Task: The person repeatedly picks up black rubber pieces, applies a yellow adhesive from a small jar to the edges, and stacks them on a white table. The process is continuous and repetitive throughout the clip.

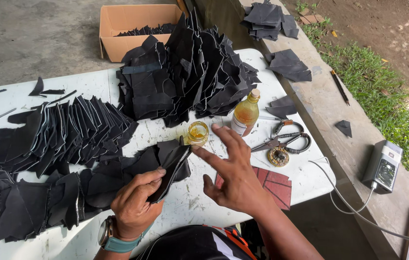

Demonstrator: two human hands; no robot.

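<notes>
My left hand [136,202] grips a folded black leather piece [171,168] by its lower end, near the front of the white table [185,202]. My right hand [231,171] hovers beside it with fingers spread, the index fingertip touching the piece's upper edge. Just beyond the fingers stands a small open jar of yellow liquid [197,133], and to its right a bottle of amber liquid [246,113]. A dark red patterned piece [279,185] lies under my right wrist.
A tall heap of black leather cuts [190,67] fills the table's far side. Fanned rows of cuts [69,130] lie at left. Scissors [286,139] and a round tin [278,156] sit right. Behind are a cardboard box [132,24] and a concrete ledge with a grey device [382,166].
</notes>
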